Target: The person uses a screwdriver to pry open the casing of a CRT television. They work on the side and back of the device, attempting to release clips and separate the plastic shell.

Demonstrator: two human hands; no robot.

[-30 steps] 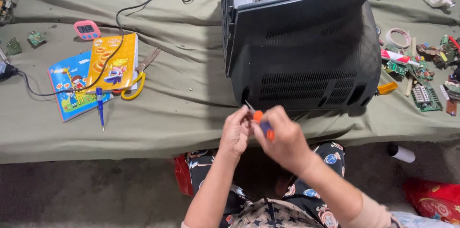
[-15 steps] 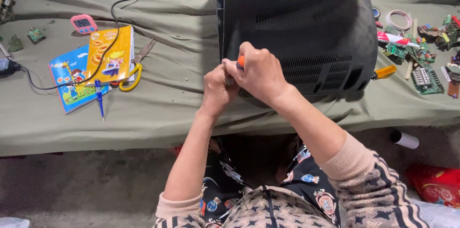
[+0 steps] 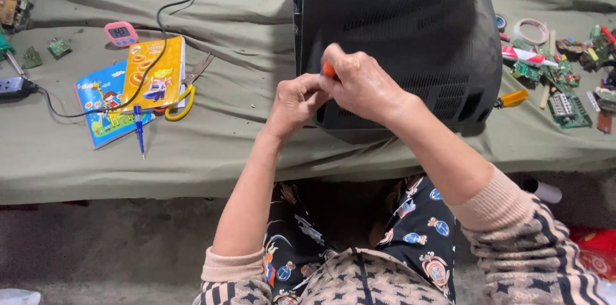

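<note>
Occupying the cloth-covered table near its front edge stood a black television casing; the right hand gripped an orange-handled screwdriver against its rear left edge, the left hand pinched alongside; booklets lay well apart.

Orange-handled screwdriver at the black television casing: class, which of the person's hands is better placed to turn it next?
Probably the right hand: it wraps the orange-handled screwdriver against the black television casing; the left hand only steadies beside it.
</note>
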